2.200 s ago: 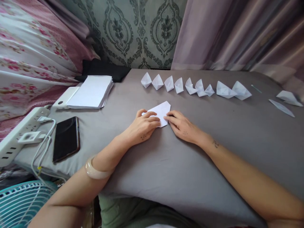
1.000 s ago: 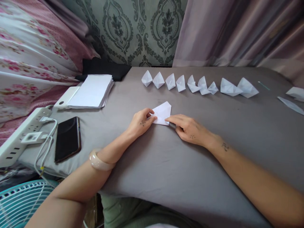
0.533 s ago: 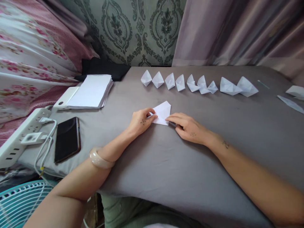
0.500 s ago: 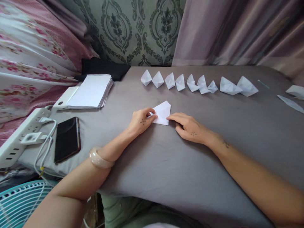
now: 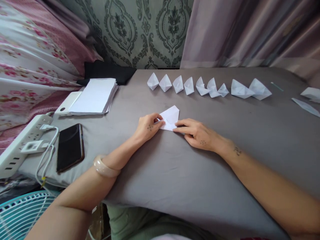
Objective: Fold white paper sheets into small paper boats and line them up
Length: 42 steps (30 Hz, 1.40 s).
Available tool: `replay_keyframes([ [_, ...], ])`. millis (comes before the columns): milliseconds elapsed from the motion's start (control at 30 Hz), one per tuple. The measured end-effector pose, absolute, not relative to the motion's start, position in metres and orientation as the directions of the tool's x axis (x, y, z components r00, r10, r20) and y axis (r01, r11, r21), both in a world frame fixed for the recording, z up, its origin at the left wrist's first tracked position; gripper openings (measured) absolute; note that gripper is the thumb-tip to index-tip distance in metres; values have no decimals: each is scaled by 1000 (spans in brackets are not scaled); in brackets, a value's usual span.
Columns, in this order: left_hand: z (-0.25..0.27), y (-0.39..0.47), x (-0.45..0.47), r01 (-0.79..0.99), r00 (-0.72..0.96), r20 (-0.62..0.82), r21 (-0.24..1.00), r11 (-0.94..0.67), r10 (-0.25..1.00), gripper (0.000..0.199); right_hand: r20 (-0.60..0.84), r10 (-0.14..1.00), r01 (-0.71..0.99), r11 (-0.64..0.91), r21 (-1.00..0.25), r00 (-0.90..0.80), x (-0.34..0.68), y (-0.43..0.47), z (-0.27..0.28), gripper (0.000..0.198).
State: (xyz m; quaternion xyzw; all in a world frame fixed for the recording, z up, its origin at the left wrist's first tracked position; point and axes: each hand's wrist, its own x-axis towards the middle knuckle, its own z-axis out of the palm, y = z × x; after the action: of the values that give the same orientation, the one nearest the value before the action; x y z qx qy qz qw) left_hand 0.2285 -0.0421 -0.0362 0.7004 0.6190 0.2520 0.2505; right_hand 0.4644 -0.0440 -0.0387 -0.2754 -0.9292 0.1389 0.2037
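Observation:
A small folded sheet of white paper (image 5: pixel 171 115) lies on the grey cloth before me, its pointed end facing away. My left hand (image 5: pixel 150 126) pinches its left corner between thumb and fingers. At the lower right edge, two fingertips of my right hand (image 5: pixel 197 132) take hold of a flap, one a little above the other. The right thumb is bent lower down, off the paper. A crease shows across the near part of the sheet. Beyond it stands a row of several folded paper boats (image 5: pixel 165 83).
At left are a stack of white paper (image 5: pixel 92 96), a phone (image 5: pixel 70 147) and a power strip (image 5: pixel 25 143) with cables. A cotton swab (image 5: pixel 277 86) and more folded paper (image 5: pixel 306 107) lie far right. A blue fan (image 5: pixel 22 213) stands below the bed edge.
A second right fingertip has come onto the paper's lower right edge, and the flap there has shifted, showing a crease. My left hand keeps its pinch.

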Motion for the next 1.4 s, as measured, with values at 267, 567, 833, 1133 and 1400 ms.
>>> replay_keyframes([
  [267,-40,-41,228,716,94,48,690,-101,994,24,272,575,467,803,-371,-771,463,-44,-37,47],
  [567,-41,-40,230,732,111,90,666,-142,990,19,284,591,476,792,-382,-755,461,-46,-37,48],
  [833,-39,-40,231,768,112,103,623,-152,988,18,274,563,466,814,-348,-780,454,-49,-37,44],
  [1133,-45,-33,228,833,208,187,481,-274,960,17,216,572,501,810,-306,-792,446,-54,-34,42],
  [1400,-52,-24,227,883,329,374,202,-423,867,21,129,688,677,725,-124,-714,416,-85,-22,33],
])
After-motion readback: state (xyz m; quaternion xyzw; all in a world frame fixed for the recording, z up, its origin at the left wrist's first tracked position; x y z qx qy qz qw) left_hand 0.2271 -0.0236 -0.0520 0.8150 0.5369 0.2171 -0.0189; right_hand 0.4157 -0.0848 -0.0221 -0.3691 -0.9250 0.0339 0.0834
